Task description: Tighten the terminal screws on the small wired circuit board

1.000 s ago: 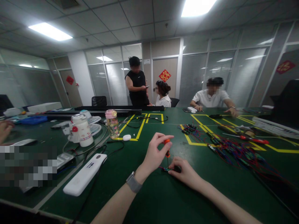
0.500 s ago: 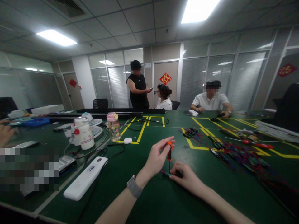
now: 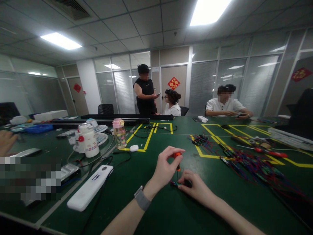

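Note:
An orange-and-black screwdriver (image 3: 178,167) stands upright, its shaft pointing down at a small green circuit board (image 3: 174,183) on the green table. My left hand (image 3: 167,164), with a grey band at the wrist, is closed around the screwdriver's handle. The fingers of my right hand (image 3: 192,184) pinch the board's right side and hold it against the table. Thin wires leave the board on its left. The exact spot where the tip meets the board is too small to make out.
Several wired circuit boards (image 3: 254,163) lie heaped at the right, near a red-handled screwdriver (image 3: 271,152). A white power bank-like case (image 3: 90,187), a white jug (image 3: 88,140) and a pink-lidded bottle (image 3: 119,133) are on the left. Co-workers are across the table.
My left hand's raised fingers have curled down over the top of the screwdriver handle. My right hand stays at the board. The co-worker at right has brought both hands together.

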A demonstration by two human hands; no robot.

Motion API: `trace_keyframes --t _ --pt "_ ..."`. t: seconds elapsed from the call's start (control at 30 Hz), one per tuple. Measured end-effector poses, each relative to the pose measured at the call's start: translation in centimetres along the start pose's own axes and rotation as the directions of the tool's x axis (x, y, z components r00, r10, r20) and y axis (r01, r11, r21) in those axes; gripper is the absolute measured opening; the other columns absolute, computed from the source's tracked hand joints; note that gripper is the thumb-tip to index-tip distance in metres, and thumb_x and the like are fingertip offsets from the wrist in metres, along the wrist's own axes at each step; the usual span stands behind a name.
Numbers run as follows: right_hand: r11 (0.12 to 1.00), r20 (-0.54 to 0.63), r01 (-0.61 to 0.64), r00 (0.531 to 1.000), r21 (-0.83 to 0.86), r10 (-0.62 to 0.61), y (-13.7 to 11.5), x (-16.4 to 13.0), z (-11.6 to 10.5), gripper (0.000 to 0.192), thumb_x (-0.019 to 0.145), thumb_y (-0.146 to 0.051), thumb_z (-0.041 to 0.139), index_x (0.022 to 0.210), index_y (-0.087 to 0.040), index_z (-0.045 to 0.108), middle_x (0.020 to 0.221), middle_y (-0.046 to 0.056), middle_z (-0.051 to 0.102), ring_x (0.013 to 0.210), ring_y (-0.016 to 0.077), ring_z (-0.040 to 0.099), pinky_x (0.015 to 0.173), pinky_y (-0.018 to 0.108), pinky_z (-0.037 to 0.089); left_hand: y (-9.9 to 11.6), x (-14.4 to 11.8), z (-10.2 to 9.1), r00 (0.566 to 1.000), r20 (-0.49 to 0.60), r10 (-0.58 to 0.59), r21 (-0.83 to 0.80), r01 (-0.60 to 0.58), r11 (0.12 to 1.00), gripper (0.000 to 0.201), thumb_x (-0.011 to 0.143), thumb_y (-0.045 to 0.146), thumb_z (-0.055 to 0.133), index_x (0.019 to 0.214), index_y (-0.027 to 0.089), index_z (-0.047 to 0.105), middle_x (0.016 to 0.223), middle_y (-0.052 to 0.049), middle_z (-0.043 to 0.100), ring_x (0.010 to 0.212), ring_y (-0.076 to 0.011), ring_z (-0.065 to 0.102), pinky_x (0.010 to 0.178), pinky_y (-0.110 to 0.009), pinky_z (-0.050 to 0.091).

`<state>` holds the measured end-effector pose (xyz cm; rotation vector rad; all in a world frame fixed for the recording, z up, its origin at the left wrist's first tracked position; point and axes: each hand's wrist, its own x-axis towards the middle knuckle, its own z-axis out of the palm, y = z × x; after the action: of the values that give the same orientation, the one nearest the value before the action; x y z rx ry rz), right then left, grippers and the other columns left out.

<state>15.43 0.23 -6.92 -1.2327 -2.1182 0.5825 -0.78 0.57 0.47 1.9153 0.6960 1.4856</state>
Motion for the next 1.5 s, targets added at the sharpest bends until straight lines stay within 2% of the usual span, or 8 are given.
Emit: trace_keyframes --t 0.13,0.3,0.5,0.7,0.9,1.1,1.27,1.5 --pt "1.0 -0.002 -0.008 1.0 0.007 0.008 0.08 -0.03 0.03 0.006 0.074 -0.016 0.066 0.069 -0.017 0.064 0.079 0.003 0.062 0.079 0.0189 0.058 0.072 0.03 0.044 0.24 0.04 0.02 0.999 -0.023 0.034 0.099 -0.032 0.995 0.018 0.085 0.023 0.062 0.099 0.02 0.072 0.094 -0.004 0.062 0.086 -0.0161 0.06 0.08 -0.028 0.049" --pt "1.0 -0.009 0.001 1.0 0.024 -0.001 0.0 -0.04 0.03 0.008 0.074 -0.016 0.066 0.067 -0.018 0.062 0.078 0.003 0.062 0.077 0.0182 0.059 0.071 0.029 0.045 0.13 0.04 0.08 0.998 0.058 -0.009 -0.038 0.012 0.999 0.03 0.094 0.022 0.045 0.116 0.021 0.066 0.109 -0.008 0.065 0.097 -0.0177 0.063 0.086 -0.03 0.05" --pt "1.0 0.001 -0.01 1.0 -0.006 0.01 -0.06 -0.04 0.07 0.005 0.074 -0.015 0.067 0.07 -0.017 0.064 0.078 0.003 0.061 0.078 0.0187 0.058 0.071 0.029 0.044 -0.05 0.05 -0.21 0.999 -0.046 0.013 0.086 -0.009 0.996 0.018 0.087 0.026 0.06 0.098 0.02 0.073 0.092 -0.005 0.062 0.084 -0.0162 0.061 0.078 -0.028 0.05" --pt "1.0 -0.001 0.003 1.0 0.012 -0.003 0.19 -0.08 0.12 0.006 0.075 -0.016 0.067 0.07 -0.016 0.064 0.08 0.003 0.061 0.078 0.0184 0.058 0.072 0.029 0.044 -0.05 0.17 -0.26 0.995 0.085 -0.053 -0.094 0.061 0.994 0.031 0.094 0.025 0.046 0.119 0.019 0.064 0.109 -0.008 0.065 0.093 -0.0177 0.063 0.08 -0.029 0.052" --pt "1.0 -0.003 -0.001 1.0 0.015 0.001 0.44 -0.04 0.23 0.005 0.075 -0.016 0.067 0.071 -0.017 0.064 0.08 0.003 0.062 0.079 0.0184 0.058 0.072 0.029 0.044 -0.03 0.18 -0.36 0.999 -0.052 0.007 0.105 -0.002 0.994 0.019 0.086 0.026 0.061 0.1 0.02 0.072 0.094 -0.004 0.062 0.085 -0.0159 0.06 0.08 -0.028 0.05" --pt "1.0 -0.002 0.0 1.0 0.012 0.0 0.29 0.0 0.14 0.006 0.074 -0.015 0.067 0.07 -0.018 0.064 0.079 0.003 0.062 0.079 0.0186 0.058 0.073 0.03 0.044 0.07 0.17 -0.27 0.997 0.065 -0.039 -0.105 0.046 0.993 0.029 0.094 0.024 0.048 0.115 0.02 0.066 0.109 -0.009 0.066 0.098 -0.0194 0.064 0.087 -0.033 0.051" --pt "1.0 -0.002 -0.007 1.0 0.005 0.007 -0.12 -0.05 -0.09 0.006 0.074 -0.016 0.067 0.069 -0.018 0.064 0.078 0.002 0.061 0.078 0.0184 0.057 0.073 0.03 0.044 -0.12 0.04 -0.18 0.999 -0.027 -0.036 -0.015 0.036 0.999 0.019 0.086 0.028 0.061 0.099 0.019 0.072 0.096 -0.006 0.063 0.084 -0.0167 0.063 0.077 -0.029 0.053" --pt "1.0 0.005 0.002 1.0 0.021 -0.002 -0.02 -0.1 -0.11 0.005 0.075 -0.016 0.067 0.07 -0.017 0.064 0.08 0.003 0.063 0.08 0.0191 0.058 0.073 0.03 0.044 -0.28 0.1 -0.17 0.997 0.055 -0.048 -0.092 0.053 0.994 0.03 0.095 0.026 0.046 0.117 0.019 0.064 0.112 -0.009 0.065 0.098 -0.0198 0.065 0.085 -0.032 0.051"
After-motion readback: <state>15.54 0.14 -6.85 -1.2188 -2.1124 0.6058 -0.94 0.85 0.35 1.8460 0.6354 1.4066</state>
